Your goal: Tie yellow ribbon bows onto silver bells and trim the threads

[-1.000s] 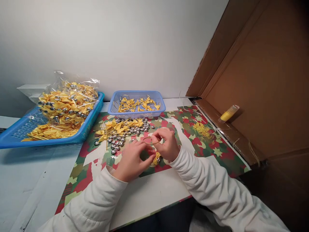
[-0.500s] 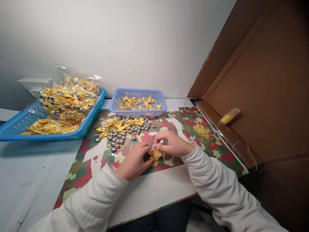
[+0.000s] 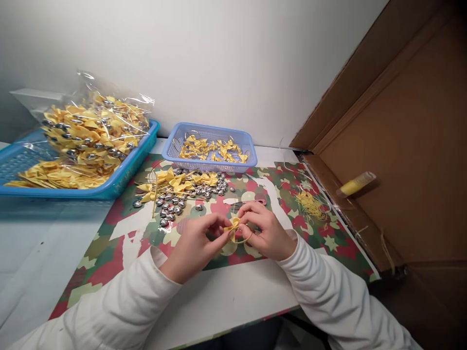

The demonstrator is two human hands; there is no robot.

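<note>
On the patterned mat (image 3: 109, 243) near the table's front edge, the left hand (image 3: 195, 245) and the right hand (image 3: 264, 233) meet over a small yellow bow (image 3: 233, 225) — both pinch it between thumb and fingertips, the other fingers curled in. A thin gold cord (image 3: 245, 239) loops out below the bow and curves under the right hand's fingers. The bow is held just above the mat, between the two hands.

Beyond the hands lie a scatter of silver beads (image 3: 171, 206) and a loose heap of yellow bows (image 3: 171, 180), touching each other. Behind them stands a small pale-blue basket (image 3: 209, 167) with more bows inside. To the left, a larger blue tray (image 3: 120, 182) carries a clear bag (image 3: 95, 131) stuffed with bows and beads. On the right, a tangle of yellow thread (image 3: 310, 204) rests on the mat — beside it rises a cardboard box (image 3: 401, 146) with a yellow tube (image 3: 355, 184) lying inside.
</note>
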